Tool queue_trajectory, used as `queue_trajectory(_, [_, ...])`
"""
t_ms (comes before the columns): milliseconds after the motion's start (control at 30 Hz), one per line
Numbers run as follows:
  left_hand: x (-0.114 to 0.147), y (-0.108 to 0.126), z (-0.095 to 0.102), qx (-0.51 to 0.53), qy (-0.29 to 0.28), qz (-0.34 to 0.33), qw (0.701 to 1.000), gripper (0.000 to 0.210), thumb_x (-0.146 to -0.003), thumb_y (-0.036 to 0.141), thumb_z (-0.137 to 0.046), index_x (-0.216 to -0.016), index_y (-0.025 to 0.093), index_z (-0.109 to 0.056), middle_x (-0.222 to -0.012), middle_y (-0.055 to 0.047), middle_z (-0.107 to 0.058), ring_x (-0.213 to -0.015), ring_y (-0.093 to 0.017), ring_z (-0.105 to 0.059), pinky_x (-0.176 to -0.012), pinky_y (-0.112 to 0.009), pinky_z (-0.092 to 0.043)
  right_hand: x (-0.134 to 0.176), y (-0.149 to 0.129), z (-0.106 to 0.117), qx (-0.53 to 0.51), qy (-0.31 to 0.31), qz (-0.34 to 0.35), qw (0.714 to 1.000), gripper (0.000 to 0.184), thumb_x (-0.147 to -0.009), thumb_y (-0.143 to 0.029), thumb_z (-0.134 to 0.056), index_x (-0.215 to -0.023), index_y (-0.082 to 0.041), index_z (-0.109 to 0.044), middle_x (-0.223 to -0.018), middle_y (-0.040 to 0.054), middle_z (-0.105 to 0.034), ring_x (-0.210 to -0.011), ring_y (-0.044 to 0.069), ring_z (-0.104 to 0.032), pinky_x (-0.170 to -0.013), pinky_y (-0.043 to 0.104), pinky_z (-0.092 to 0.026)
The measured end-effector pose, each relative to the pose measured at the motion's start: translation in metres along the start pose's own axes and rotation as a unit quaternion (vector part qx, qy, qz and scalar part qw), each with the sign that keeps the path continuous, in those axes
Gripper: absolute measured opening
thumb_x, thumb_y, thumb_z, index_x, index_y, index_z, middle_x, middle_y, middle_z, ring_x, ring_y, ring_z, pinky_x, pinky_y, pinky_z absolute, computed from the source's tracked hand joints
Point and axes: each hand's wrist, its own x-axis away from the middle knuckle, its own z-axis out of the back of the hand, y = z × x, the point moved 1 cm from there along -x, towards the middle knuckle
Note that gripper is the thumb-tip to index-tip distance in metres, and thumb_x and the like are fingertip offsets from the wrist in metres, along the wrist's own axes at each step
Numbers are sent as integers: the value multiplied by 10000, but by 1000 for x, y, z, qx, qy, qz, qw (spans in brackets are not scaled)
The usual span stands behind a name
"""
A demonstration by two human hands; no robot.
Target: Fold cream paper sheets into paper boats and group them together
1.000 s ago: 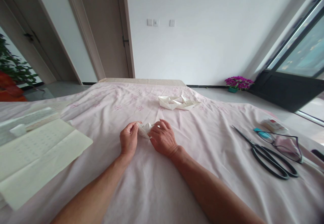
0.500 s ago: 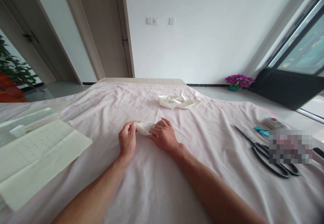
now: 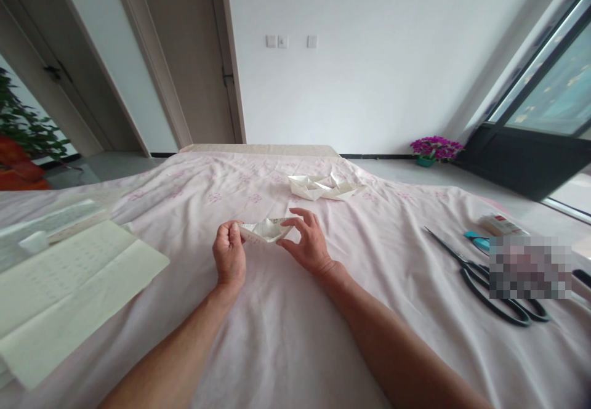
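Note:
A small folded paper boat [image 3: 268, 230] with printed marks is held up between my hands, over the cloth. My left hand [image 3: 229, 252] pinches its left tip between thumb and curled fingers. At the other end, the thumb and index finger of my right hand [image 3: 307, 242] close around the boat's right tip, while the remaining fingers are lifted. Beyond my hands, white folded paper boats [image 3: 323, 187] stand close together on the pale pink bedcloth [image 3: 286, 335].
On the left lie creased paper sheets [image 3: 87, 273] and a white block [image 3: 33, 242]. Black-handled scissors [image 3: 484, 283], a blue item [image 3: 478, 241] and a packet [image 3: 503, 224] are at right, beside a blurred patch.
My right hand has shifted slightly right and its fingers have spread from the boat's middle to its right end. The paper now shows opened out, with a raised peak inside.

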Motion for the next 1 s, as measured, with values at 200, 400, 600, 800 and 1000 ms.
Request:
queue_trajectory(200, [-3, -3, 2, -29, 16, -12, 999, 289, -891, 457, -457, -902, 195, -578, -798, -14, -598, -717, -140, -578, -631, -233, -492, 2, 17, -7, -213, -81, -72, 971, 212, -744, -363, -710, -849, -187, -657, -1012, 54, -656, -887, 177, -626, -754, 299, -503])
queue_trajectory(400, [-8, -6, 2, -15, 45, 10, 999, 288, -881, 460, -457, -890, 197, -574, -789, -5, -592, -678, -132, -571, -590, -233, -501, 4, 15, -10, -225, -81, -163, 957, 205, -730, -375, -709, -773, -179, -666, -708, 7, -681, -646, 150, -615, -615, 254, -473])
queue_trajectory(600, [-10, -6, 1, 18, 54, 41, 998, 273, -866, 441, -469, -893, 190, -574, -799, -6, -594, -696, -129, -585, -592, -244, -527, 3, 7, -9, -230, -46, -187, 954, 168, -715, -341, -715, -726, -181, -667, -668, 11, -680, -614, 151, -600, -572, 244, -453])
queue_trajectory(800, [-13, -7, 1, 20, 52, 44, 997, 282, -852, 433, -484, -891, 173, -584, -755, -7, -584, -628, -126, -575, -531, -238, -518, 2, 6, -9, -208, -32, -184, 960, 152, -698, -312, -702, -717, -188, -617, -665, -3, -638, -597, 131, -550, -577, 245, -444])
queue_trajectory(1000, [-14, -10, -1, 29, 6, 83, 996, 282, -818, 424, -538, -914, 166, -596, -788, -26, -598, -618, -145, -589, -495, -262, -527, 1, 13, -12, -341, -24, -235, 910, 313, -666, -309, -703, -889, -197, -516, -629, -53, -567, -521, 108, -537, -493, 215, -443])
